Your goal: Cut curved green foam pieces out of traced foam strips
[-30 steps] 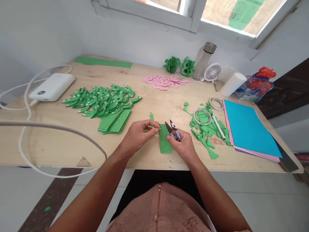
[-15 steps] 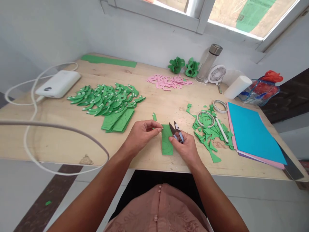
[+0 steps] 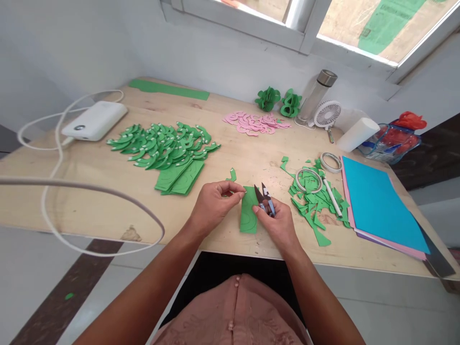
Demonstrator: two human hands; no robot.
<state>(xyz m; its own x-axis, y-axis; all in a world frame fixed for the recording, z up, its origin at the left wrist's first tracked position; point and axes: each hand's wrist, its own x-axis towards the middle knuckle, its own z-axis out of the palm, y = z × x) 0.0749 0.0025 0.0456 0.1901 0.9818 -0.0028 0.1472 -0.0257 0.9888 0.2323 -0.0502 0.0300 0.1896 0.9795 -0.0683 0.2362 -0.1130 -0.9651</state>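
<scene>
1. Just below centre, the right hand (image 3: 278, 223) is gripping blue-handled metal snips (image 3: 270, 206) and touching a rectangular green paper (image 3: 247, 215).
2. Mid-frame, the left hand (image 3: 220, 203) is pinching that paper's upper left edge.
3. Pink paper cutouts (image 3: 253, 123) are lying upper centre.

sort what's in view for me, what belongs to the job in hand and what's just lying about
Likely the job: blue-handled snips in right hand; green strip with drawn curve; stacked green paper; cut green pieces.
Likely just lying about: small fan; clear bottle; white device.
</scene>
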